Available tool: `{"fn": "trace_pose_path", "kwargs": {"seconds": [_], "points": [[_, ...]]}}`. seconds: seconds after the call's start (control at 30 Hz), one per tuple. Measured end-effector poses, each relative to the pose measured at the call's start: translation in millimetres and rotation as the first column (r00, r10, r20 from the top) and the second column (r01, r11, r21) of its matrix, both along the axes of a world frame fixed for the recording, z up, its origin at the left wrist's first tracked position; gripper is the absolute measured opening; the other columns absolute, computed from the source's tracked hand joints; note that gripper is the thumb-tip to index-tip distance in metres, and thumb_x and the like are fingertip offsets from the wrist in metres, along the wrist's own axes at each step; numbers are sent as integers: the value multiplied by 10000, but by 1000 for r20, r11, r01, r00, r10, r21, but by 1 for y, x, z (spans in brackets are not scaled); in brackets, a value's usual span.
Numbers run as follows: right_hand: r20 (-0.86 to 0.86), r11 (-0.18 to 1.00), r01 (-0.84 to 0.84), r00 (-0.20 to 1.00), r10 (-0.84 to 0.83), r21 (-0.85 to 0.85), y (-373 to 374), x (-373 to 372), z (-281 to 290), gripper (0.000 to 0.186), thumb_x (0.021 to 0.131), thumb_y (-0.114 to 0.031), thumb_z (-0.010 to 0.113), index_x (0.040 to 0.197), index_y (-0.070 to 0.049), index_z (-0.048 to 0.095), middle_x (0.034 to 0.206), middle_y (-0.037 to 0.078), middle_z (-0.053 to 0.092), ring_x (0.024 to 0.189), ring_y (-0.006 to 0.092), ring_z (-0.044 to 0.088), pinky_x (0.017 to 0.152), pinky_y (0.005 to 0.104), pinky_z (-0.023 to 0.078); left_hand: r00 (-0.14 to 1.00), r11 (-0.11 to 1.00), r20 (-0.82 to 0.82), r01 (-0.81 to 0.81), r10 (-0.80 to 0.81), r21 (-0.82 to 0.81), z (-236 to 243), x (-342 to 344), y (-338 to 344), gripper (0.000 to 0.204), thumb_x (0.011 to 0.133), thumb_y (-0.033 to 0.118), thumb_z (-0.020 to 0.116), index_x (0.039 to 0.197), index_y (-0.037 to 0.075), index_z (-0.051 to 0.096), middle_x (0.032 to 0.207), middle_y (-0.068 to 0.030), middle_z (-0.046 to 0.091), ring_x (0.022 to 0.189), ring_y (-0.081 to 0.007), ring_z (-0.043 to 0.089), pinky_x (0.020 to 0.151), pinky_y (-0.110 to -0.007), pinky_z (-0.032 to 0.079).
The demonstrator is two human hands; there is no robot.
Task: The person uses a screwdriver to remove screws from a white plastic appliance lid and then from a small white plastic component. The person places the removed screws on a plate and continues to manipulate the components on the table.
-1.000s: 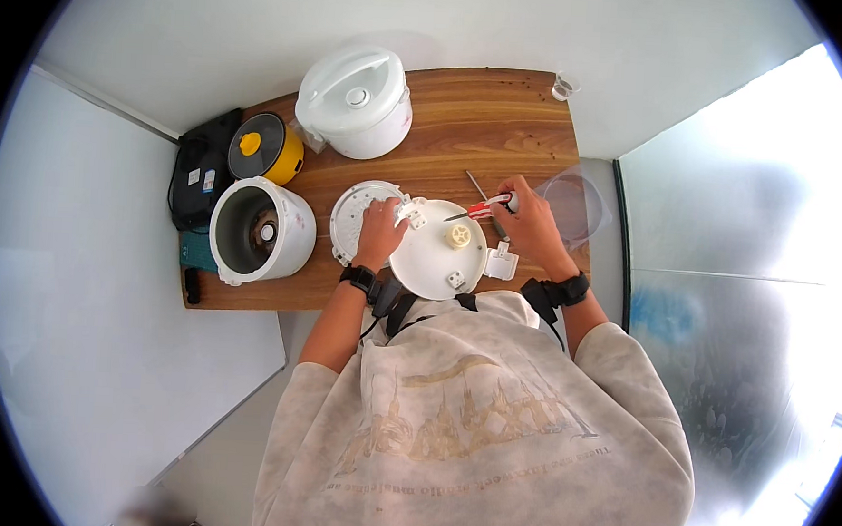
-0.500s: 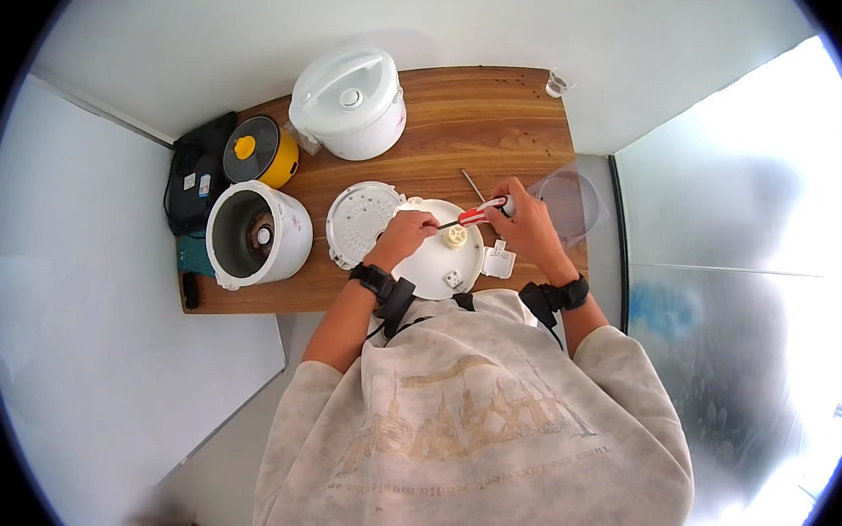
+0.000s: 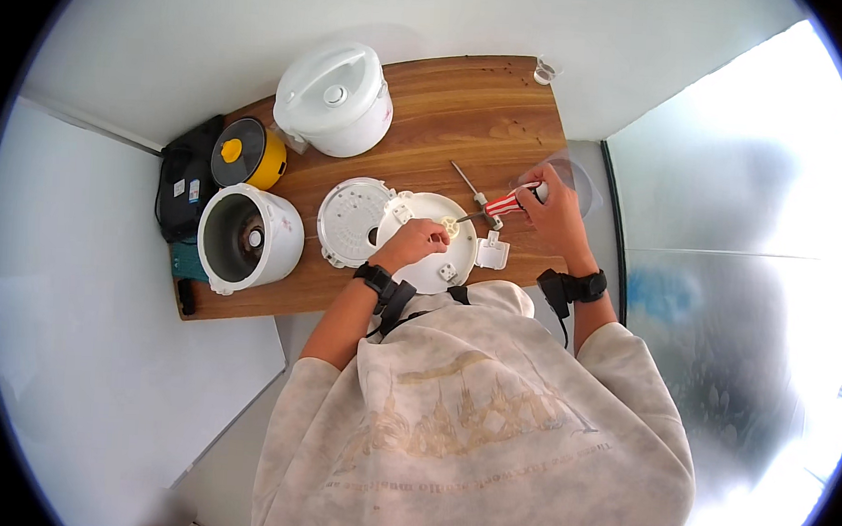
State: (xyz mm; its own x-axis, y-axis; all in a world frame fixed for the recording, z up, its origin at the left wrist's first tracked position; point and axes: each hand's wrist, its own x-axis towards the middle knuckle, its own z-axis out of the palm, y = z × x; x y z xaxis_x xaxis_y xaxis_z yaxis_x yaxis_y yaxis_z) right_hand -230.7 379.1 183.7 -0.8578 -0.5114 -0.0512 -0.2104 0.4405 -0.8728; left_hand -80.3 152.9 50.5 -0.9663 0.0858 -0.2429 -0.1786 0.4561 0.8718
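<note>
My right hand (image 3: 552, 208) is closed round the red-and-white handle of a screwdriver (image 3: 506, 204). Its dark shaft points left, and the tip is at the cream round hub (image 3: 450, 226) on a white round lid (image 3: 427, 271). Over that lid, my left hand (image 3: 414, 243) has its fingers bent together beside the hub; whatever they may pinch is hidden. A small white hinged flap (image 3: 492, 251) sits at the lid's right edge. Just left of the lid lies a white perforated disc (image 3: 352, 217).
An open white cooker body (image 3: 284, 240) stands at the left, with a black-and-yellow pot (image 3: 272, 160) behind it. A white lidded cooker (image 3: 357, 122) is at the back. Beyond the screwdriver lies a thin metal rod (image 3: 464, 178). A clear cup (image 3: 545, 72) stands at the far right corner.
My right hand has drawn back to the right with the screwdriver, whose tip has left my left fingers for the hub. My left hand has shifted slightly right, nearer the hub.
</note>
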Motion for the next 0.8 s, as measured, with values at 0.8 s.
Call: {"fn": "trace_pose_path", "kwargs": {"seconds": [0.8], "points": [[-72, 905, -365, 919, 388, 218, -23, 28, -41, 253, 786, -175, 663, 955, -25, 549, 765, 180, 640, 706, 385, 619, 621, 442, 462, 767, 874, 519, -480, 377, 75, -42, 107, -39, 452, 909, 338, 656, 1171, -6, 521, 886, -66, 673, 652, -146, 639, 520, -307, 536]]}}
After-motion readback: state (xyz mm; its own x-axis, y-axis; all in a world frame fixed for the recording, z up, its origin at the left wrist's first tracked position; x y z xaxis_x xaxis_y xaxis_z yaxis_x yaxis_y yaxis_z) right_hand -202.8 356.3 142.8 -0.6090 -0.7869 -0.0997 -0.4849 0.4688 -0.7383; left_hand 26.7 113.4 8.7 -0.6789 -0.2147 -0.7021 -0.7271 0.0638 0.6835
